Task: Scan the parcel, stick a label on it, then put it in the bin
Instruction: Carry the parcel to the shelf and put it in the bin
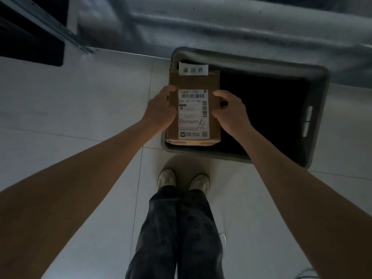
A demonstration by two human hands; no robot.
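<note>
A brown cardboard parcel is held flat over the left end of a dark grey plastic bin on the floor. It carries a white shipping label with a barcode, and a small white strip label with printed characters at its far edge. My left hand grips the parcel's left side. On the right side my right hand holds it, fingers curled over the edge. The bin's inside is dark and I cannot see what lies in it.
The bin stands on pale floor tiles just ahead of my two feet. A grey wall or panel runs behind the bin. A dark metal-edged frame sits at the upper left.
</note>
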